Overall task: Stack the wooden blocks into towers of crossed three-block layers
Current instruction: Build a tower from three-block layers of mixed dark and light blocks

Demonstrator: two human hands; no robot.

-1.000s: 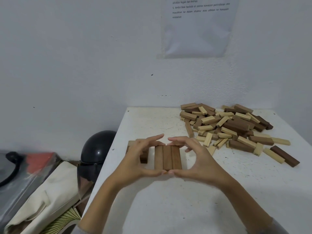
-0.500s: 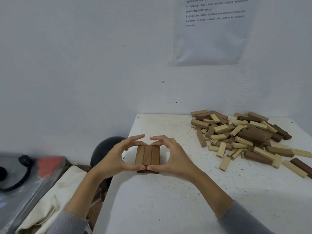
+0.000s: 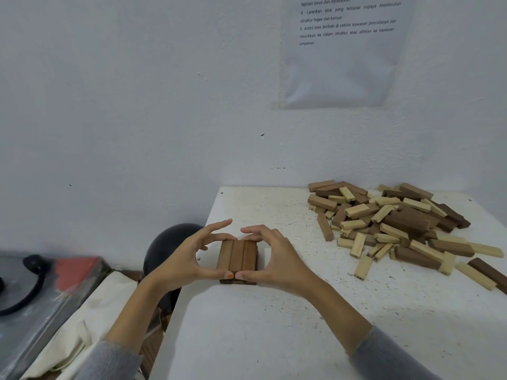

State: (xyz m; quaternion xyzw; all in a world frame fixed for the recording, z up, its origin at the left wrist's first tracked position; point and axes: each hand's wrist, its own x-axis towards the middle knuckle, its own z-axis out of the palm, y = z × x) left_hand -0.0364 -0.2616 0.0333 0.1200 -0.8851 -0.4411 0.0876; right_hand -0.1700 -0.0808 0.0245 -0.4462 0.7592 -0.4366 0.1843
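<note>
White painted wall [image 3: 137, 105] at the back with a printed paper sheet [image 3: 340, 64] stuck on it, and a white speckled counter [image 3: 274, 338] shoved into the corner.

Head view, the only one: both hands are grasping a flat layer of three reddish-brown wooden blocks [image 3: 237, 256] lying side by side near the counter's left edge. The left hand [image 3: 186, 259] has the left side and the right hand [image 3: 274, 259] the right. Thumb tips just about meet at the near end and the fingers curl round the far end. Under that layer there's a darker bottom layer [image 3: 238, 282] peeking out at the near end; can't tell how many blocks are in it.

A loose pile of pale and dark brown wooden blocks [image 3: 397, 223] sits well apart, toward the back right, with a few strays trailing to the right edge.

Off the counter's left side are a round black helmet [image 3: 167, 242] and a cream cloth [image 3: 90, 311].
</note>
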